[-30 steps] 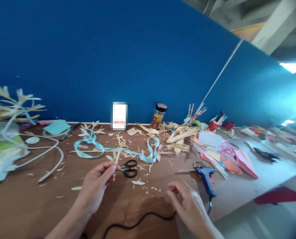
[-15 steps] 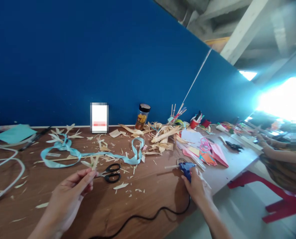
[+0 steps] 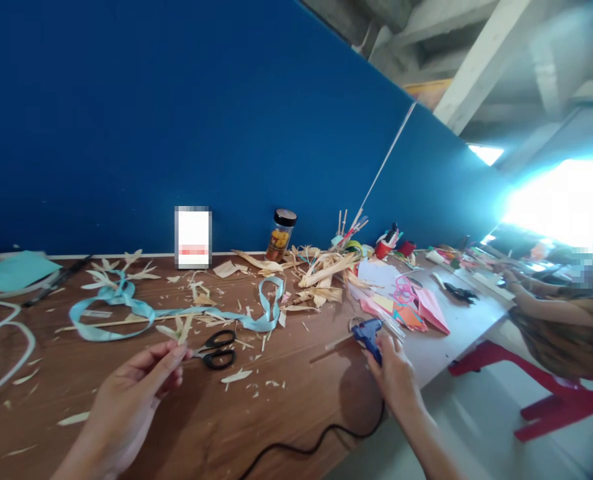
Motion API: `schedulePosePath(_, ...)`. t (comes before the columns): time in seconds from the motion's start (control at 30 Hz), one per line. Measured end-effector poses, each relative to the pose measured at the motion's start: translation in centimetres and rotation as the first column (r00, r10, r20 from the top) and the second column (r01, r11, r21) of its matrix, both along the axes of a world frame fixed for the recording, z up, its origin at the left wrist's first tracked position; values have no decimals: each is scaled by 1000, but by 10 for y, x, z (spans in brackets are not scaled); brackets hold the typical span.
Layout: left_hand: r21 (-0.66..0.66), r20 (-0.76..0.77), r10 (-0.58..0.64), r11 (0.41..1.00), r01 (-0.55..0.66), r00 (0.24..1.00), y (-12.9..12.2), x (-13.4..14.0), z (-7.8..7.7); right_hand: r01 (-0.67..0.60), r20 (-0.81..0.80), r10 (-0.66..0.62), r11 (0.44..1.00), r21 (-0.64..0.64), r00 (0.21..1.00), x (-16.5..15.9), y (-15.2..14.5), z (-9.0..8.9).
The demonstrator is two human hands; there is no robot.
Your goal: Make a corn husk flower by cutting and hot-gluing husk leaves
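Observation:
Between the thumb and fingers of my left hand (image 3: 136,393) is a small flower of pale dried husk (image 3: 180,329), its petals pointing up. My right hand (image 3: 392,373) grips a blue glue gun (image 3: 369,337) near the table's right edge; its black cord (image 3: 301,448) runs down toward the front. Just right of my left fingertips lie black-handled scissors (image 3: 219,350), their blades partly hidden. Behind them a light blue ribbon (image 3: 141,310) stretches across the table, beside a thin stick and another husk flower (image 3: 121,272).
Dried husks (image 3: 326,272) are heaped near a jar with a black lid (image 3: 281,235) by the blue wall (image 3: 176,120). Coloured paper (image 3: 429,310) covers the right side. Husk scraps litter the brown table (image 3: 176,440). A person (image 3: 556,333) sits far right by a red stool (image 3: 506,380).
The whole view has shifted slightly, so most things sit a little further left. My right hand has tilted the glue gun a little; my left hand keeps its hold on the husk flower.

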State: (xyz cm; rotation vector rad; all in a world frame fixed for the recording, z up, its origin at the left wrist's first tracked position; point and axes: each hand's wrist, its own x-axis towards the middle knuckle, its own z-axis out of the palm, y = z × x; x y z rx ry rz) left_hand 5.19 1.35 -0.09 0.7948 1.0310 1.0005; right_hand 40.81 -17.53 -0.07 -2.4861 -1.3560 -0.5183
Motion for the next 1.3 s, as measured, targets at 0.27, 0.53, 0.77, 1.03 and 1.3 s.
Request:
schedulePosePath(0.27,-21,23,-7,1000,8,1000,0,1,2,135,-5,-138,976,-172,990,1,-4,4)
schedulePosePath(0.53,-24,7,12,1000,-12,1000,-2,1,5,237,-4,-249,924,-300,968,-8,-4,7)
schedulePosePath(0.77,-39,0,-4,999,4,1000,-2,2,5,226,28,-225,972,-62,974,-3,-5,7)
schedulePosePath(1.03,-43,-3,10,999,-10,1000,-3,3,6,104,-136,-87,987,122,987,8,-7,1)
schedulePosePath(1.3,-36,3,11,999,-11,1000,-2,1,4,110,-123,-74,941,320,990,8,-10,11)
